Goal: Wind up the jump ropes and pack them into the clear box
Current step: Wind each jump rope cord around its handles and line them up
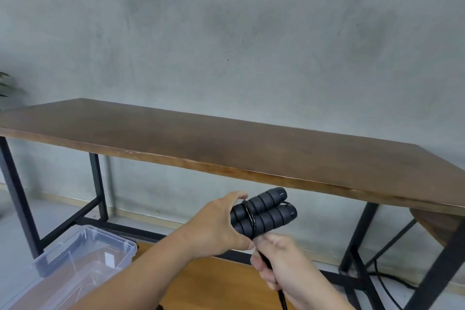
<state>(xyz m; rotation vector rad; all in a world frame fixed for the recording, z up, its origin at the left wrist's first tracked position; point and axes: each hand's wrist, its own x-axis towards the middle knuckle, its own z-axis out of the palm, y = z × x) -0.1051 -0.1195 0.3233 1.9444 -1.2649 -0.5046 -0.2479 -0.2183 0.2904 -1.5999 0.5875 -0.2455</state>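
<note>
Winding step in hand. Both black foam handles (264, 212) gripped together in left hand (221, 224), held below table (226, 143) front edge. Cord (263, 259) pinched in right hand (279, 259), one loop on. Next: more wraps, kept taut. Clear box (83, 257) open, lower left.

two black foam jump rope handles (264, 211) side by side, cord-wrapped, clear box (83, 259) lower left
</note>
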